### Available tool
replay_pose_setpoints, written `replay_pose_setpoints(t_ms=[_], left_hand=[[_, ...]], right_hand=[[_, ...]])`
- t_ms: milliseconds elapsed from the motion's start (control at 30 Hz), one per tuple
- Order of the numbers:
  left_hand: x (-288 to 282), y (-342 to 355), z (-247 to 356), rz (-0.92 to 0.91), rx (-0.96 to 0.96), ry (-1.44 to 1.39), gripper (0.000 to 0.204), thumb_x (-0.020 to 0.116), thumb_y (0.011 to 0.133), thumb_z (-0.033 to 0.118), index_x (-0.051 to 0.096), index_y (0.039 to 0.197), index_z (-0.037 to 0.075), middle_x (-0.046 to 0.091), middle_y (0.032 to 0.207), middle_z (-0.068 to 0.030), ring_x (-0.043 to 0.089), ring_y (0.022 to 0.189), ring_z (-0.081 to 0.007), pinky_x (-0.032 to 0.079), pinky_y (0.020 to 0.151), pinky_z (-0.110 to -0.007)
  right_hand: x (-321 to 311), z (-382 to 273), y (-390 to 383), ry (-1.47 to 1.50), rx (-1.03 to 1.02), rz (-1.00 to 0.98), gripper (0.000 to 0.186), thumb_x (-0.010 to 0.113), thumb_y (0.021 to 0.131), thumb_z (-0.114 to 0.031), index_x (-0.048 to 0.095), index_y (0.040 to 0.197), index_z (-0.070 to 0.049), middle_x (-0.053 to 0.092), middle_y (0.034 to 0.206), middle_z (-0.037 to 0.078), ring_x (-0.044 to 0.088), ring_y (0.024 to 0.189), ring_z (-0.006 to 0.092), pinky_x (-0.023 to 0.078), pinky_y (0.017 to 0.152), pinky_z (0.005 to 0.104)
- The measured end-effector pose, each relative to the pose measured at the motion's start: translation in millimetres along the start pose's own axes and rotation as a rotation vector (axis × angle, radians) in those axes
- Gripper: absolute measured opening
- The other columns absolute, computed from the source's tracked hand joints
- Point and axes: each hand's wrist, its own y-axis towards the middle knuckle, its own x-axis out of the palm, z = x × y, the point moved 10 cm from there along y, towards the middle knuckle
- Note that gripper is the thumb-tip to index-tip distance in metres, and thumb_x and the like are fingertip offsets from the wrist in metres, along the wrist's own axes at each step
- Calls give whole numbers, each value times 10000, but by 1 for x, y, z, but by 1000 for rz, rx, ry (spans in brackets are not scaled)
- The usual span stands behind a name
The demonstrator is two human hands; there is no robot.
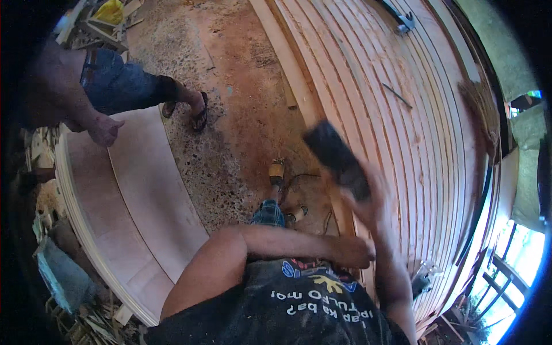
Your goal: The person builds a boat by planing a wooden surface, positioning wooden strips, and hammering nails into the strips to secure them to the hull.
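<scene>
Black T-shirt (247, 310), its print upside down from where I stand, fills the near edge. Past it, the left hand (357, 252) is curled into a fist across the belly; whether anything is inside, I cannot tell. Beyond that, the right hand (374, 198), blurred, grasps a dark oblong object (336, 158) over the near edge of the boards (414, 149); I cannot tell whether it touches them. I'd judge the step to be simply handling that object, and the next move to call for a sure grip and a steady wrist.

Those pale boards lie side by side in a long row, a thin dark rod (397, 95) on them and a hammer-like tool (405, 23) toward the far end. To the left, another person (118, 83) in denim shorts stands by wide pale panels (144, 178). Reddish stains mark the rough floor (236, 52) between; daylight enters at right.
</scene>
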Motion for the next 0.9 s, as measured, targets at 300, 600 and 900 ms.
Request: replay_pose_setpoints(t_ms=[300, 600, 900], left_hand=[[-26, 4, 26, -140, 7, 190, 192, 578, 811, 181, 654, 911, 35, 666, 873, -100, 644, 867, -311, 510, 790, -410], [-38, -4, 39, 201, 249, 422, 91, 582, 736, 143, 651, 703, 94, 629, 837, -24, 588, 888, -199, 466, 786, -319], [-56, 5, 9, 113, -83, -208, 277, 568, 713, 115, 628, 910, -71, 619, 999, -200, 561, 1047, -355, 452, 875, -426]], right_hand=[[17, -17, 179, -35, -124, 213, 538, 744, 728, -345, 593, 1194, -122, 648, 1057, 144, 608, 959, 343, 481, 817, 429], [0, 51, 214, 691, 246, 88, 662, 695, 799, -448, 564, 1219, 46, 672, 985, 160, 658, 924, 231, 520, 780, 307], [-70, 58, 62, 1447, 138, 259, 645, 431, 930, -469, 405, 1325, 41, 601, 1095, 245, 660, 933, 317, 598, 691, 386]])
